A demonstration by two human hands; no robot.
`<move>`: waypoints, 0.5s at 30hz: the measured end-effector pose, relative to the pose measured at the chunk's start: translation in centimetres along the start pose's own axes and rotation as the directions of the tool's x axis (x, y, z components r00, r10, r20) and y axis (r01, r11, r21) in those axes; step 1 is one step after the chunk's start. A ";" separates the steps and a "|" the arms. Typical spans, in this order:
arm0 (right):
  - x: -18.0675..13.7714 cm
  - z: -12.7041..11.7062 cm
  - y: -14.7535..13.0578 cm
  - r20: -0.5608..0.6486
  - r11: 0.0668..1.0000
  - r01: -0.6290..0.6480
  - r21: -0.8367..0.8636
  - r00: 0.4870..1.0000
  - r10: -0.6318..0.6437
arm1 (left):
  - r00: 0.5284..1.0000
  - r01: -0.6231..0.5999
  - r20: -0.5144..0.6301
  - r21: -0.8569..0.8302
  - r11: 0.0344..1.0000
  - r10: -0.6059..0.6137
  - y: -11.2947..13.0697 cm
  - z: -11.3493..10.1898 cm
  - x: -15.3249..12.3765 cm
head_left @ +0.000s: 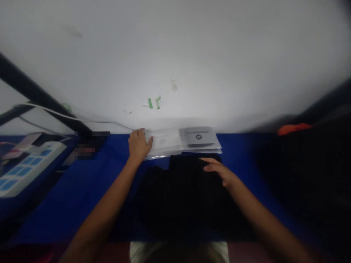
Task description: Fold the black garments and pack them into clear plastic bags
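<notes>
Two stacks of flat plastic packaging bags lie side by side against the wall. The left stack of whitish bags [167, 140] has a faint round logo, and the right stack of greyish bags [196, 138] shows dark print and a round logo. My left hand [138, 145] rests on the left end of the whitish bags, thumb spread from the fingers. In front of the bags lies a black piece of fabric [186, 193], its folds too dark to make out. My right hand [219, 171] holds its upper right part between thumb and fingers; some fingertips are hidden.
A white power strip [33, 168] with blue sockets sits at the left, near a dark frame bar [46, 95]. A white cable [82, 119] runs along the wall. On the right are a large dark mass [309, 182] and an orange item [294, 128]. The tabletop [79, 197] is blue.
</notes>
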State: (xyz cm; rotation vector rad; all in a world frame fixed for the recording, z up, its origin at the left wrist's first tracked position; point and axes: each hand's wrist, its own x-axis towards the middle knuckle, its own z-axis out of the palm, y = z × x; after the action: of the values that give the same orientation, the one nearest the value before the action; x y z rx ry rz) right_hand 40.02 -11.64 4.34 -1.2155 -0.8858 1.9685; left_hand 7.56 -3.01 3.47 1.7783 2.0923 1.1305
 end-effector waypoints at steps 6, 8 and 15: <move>-0.2 -0.1 0.1 0.109 0.995 -0.067 -0.069 0.991 0.074 | 0.691 0.076 0.655 -0.485 0.871 0.305 6.7 -1.2 -8.4; -0.1 0.1 -0.1 0.057 0.993 -0.071 -0.094 0.995 0.077 | 0.524 0.208 0.782 -0.501 0.840 0.337 7.5 -1.5 -9.7; -0.7 -0.7 -0.4 0.156 1.000 -0.026 0.005 0.987 0.025 | 0.520 0.256 0.847 -0.279 0.925 0.112 5.4 -1.9 -9.5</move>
State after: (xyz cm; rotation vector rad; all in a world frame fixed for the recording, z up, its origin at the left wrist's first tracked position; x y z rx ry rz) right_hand 40.93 -11.83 4.76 -1.0850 -0.9439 2.1081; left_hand 13.26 -12.41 5.05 1.5354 1.2090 0.3807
